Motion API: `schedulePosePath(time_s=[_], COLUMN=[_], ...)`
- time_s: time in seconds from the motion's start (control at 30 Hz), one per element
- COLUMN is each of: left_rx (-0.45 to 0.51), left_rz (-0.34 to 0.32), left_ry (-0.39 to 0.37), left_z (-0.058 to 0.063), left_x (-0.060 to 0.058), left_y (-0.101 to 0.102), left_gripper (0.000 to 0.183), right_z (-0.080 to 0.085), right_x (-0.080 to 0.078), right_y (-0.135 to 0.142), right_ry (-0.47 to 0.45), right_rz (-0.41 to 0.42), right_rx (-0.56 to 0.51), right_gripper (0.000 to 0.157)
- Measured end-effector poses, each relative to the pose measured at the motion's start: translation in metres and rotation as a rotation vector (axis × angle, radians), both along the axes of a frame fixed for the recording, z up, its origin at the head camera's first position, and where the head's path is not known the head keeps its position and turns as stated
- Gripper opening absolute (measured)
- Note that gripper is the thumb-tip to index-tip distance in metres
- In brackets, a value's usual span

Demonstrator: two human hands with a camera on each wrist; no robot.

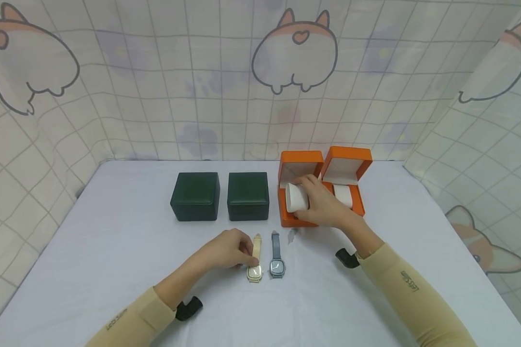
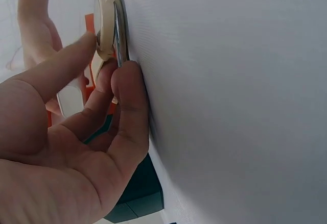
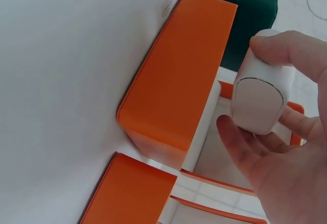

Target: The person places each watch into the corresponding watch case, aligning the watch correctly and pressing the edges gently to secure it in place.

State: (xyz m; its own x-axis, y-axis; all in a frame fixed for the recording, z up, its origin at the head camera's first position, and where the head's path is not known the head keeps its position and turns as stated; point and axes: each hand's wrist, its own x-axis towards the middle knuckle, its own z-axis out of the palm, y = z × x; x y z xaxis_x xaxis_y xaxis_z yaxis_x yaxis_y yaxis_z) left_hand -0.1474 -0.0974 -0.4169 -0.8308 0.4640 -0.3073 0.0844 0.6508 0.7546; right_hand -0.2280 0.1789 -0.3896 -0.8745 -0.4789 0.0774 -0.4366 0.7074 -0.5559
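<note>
Cream in colour, a watch [image 1: 254, 273] is pinched between the thumb and fingers of the left hand [image 1: 227, 249], close to the surface [image 1: 113, 231]; whether the two touch cannot be told. By the right hand [image 1: 325, 205], a white cushion [image 3: 258, 104] is gripped, thumb on one side and fingers on the other, over the left-hand orange box [image 3: 176, 71], whose lid is raised. Just right of the cream watch, a blue watch [image 1: 277, 268] is laid flat, untouched. Farther out, a second orange box [image 1: 350, 153] is seen with its lid up and its own cushion [image 1: 343, 195] seated inside. To the left, two green boxes [image 1: 248, 195] are set side by side, lids down.

The step in hand is judged to be the bringing together of watch and cushion, no strap being wrapped yet. For the next move, the cushion would need to be carried toward the cream watch, and the strap guided around it without a slip.
</note>
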Motion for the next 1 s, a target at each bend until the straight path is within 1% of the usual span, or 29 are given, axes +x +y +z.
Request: schedulePosePath(time_s=[0.13,0.3,0.53,0.73,0.9,1.0], left_rx=[-0.019,0.008,0.065,0.143,0.196,0.207], left_rz=[-0.010,-0.020,0.008,0.026,0.044,0.037], left_ry=[0.012,0.010,-0.044,-0.094,-0.139,-0.142], left_z=[0.000,-0.004,-0.006,-0.006,-0.008,-0.009], left_x=[-0.001,-0.001,0.000,0.002,0.003,0.003], left_y=[0.001,0.001,-0.001,-0.003,-0.006,-0.007], left_gripper=[0.013,0.014,0.015,0.014,0.014,0.015], right_z=[0.000,0.000,-0.001,-0.007,-0.012,-0.013], right_x=[0.001,0.001,0.003,0.006,0.009,0.011], right_y=[0.001,0.001,0.003,0.005,0.004,0.003], right_ry=[-0.005,-0.008,0.001,0.011,0.002,0.004], right_rz=[-0.005,-0.006,-0.007,-0.020,-0.052,-0.080], right_rx=[-0.002,0.011,-0.002,-0.038,-0.099,-0.148], right_gripper=[0.068,0.069,0.069,0.070,0.079,0.083])
